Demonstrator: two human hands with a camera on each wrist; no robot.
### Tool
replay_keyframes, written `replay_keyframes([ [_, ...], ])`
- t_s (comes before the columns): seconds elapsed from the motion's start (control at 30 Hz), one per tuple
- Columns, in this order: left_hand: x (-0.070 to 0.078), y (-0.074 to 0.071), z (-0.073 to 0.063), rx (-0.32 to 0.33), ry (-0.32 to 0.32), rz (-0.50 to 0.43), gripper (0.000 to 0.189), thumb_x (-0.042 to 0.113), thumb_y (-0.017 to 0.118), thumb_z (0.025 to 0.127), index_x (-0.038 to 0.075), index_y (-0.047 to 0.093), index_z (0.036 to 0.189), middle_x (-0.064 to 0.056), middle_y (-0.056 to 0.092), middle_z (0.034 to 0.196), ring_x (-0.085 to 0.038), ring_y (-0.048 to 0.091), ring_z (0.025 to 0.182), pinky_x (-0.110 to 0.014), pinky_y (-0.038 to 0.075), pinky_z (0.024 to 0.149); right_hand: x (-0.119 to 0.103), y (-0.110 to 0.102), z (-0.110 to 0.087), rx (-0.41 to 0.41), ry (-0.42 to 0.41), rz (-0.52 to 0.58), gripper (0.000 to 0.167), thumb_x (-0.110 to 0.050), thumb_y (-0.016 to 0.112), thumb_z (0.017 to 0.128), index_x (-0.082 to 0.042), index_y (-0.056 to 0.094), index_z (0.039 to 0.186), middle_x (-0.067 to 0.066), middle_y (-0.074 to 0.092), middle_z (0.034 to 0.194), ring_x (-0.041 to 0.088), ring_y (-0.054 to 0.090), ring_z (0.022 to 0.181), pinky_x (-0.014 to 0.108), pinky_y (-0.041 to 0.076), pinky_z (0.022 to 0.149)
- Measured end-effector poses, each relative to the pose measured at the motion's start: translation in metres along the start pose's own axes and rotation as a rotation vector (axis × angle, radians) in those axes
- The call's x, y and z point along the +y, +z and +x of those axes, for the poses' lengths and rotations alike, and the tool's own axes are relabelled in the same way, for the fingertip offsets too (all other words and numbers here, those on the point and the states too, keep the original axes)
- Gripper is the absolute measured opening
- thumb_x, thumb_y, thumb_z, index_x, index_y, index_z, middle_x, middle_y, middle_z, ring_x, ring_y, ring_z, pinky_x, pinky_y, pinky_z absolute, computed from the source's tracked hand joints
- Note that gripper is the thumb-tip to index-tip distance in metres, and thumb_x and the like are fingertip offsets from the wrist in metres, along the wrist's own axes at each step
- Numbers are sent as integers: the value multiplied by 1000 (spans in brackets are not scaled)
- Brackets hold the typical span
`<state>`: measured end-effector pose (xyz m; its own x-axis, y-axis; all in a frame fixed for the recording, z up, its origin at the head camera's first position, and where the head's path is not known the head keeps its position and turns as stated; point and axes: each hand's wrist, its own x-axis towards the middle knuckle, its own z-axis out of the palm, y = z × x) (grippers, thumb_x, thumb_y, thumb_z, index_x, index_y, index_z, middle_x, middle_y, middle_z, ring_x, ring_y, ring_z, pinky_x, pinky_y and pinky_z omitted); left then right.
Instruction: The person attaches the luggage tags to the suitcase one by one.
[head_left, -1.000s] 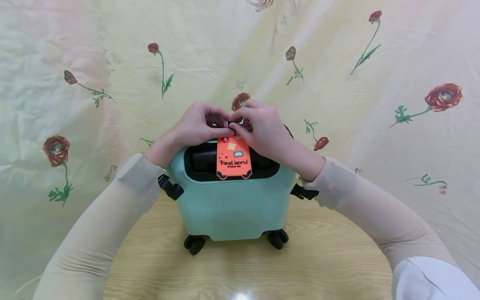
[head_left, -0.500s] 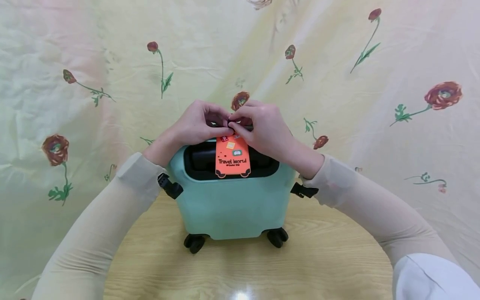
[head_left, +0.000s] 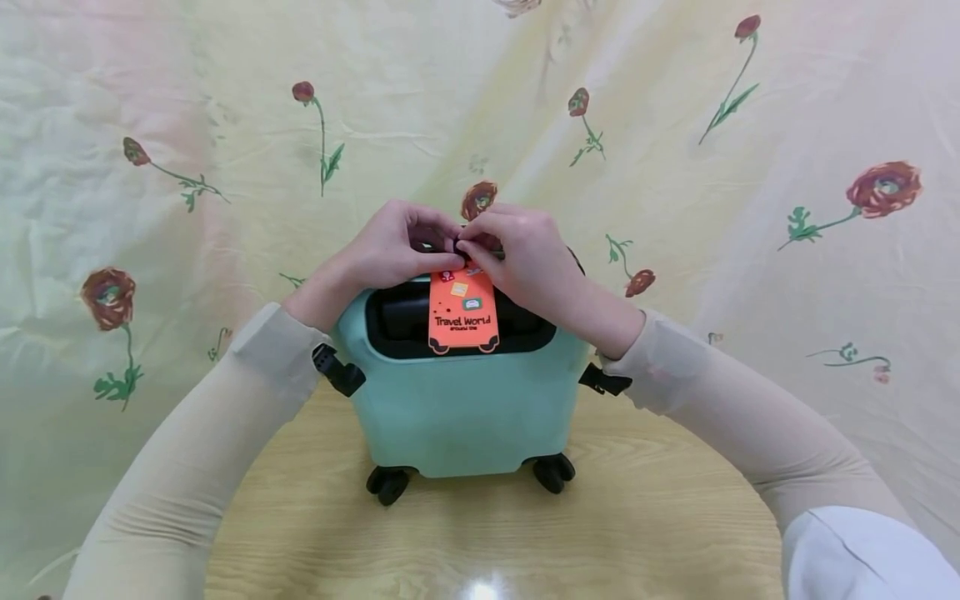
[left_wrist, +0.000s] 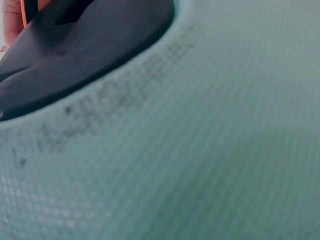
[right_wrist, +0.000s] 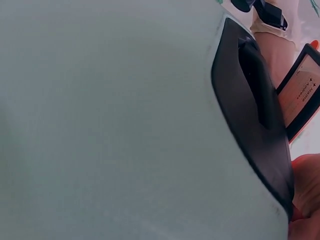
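Observation:
A mint-green suitcase [head_left: 465, 417] stands upright on its wheels, with a black handle [head_left: 401, 317] recessed in its top. Over that handle hangs an orange luggage tag [head_left: 463, 315] printed "Travel World". My left hand [head_left: 393, 246] and right hand [head_left: 528, 250] meet just above the tag. Between their thumbs and fingertips they pinch a small dark piece at its top, seemingly its strap [head_left: 460, 247]; the fingers hide most of it. In the right wrist view the tag's back [right_wrist: 300, 92] shows a name and address card.
A wooden table [head_left: 480, 542] carries the suitcase. Behind it hangs a pale cloth [head_left: 420, 100] printed with red flowers. Black wheels [head_left: 388, 485] stick out at the suitcase's near corners. Black wrist straps [head_left: 339, 371] with cameras sit by both cuffs.
Both hands keep their pinch at the top of the tag, with only tiny finger shifts. The whole scene drifts slightly up and left in the head view.

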<state>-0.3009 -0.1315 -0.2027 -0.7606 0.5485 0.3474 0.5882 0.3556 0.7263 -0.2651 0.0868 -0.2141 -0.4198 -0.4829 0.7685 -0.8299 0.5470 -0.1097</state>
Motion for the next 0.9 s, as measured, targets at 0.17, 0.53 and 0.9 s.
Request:
replay_keyframes([
  [0.17,2,-1,1,-1,14,6,30,6,82,91,2,78,120,-14,80,107,-18,74,91,-23,63,86,-2,-2,1,-15,7,6,13,-9,80,95,2,78,101,16,75,95,27,76,86,39,65,83],
  [0.53,1,-2,1,12,35,30,25,5,83,90,2,79,114,-12,79,100,-17,73,89,-24,63,84,-4,-2,3,-53,17,-14,14,-10,80,95,2,79,101,17,77,95,27,76,85,39,65,82],
  [0.9,-2,0,1,21,12,-9,30,5,83,90,1,79,119,-14,80,105,-16,76,88,-24,63,89,2,-6,2,-59,36,36,13,-11,81,93,-1,79,100,14,81,98,21,80,82,37,66,79],
])
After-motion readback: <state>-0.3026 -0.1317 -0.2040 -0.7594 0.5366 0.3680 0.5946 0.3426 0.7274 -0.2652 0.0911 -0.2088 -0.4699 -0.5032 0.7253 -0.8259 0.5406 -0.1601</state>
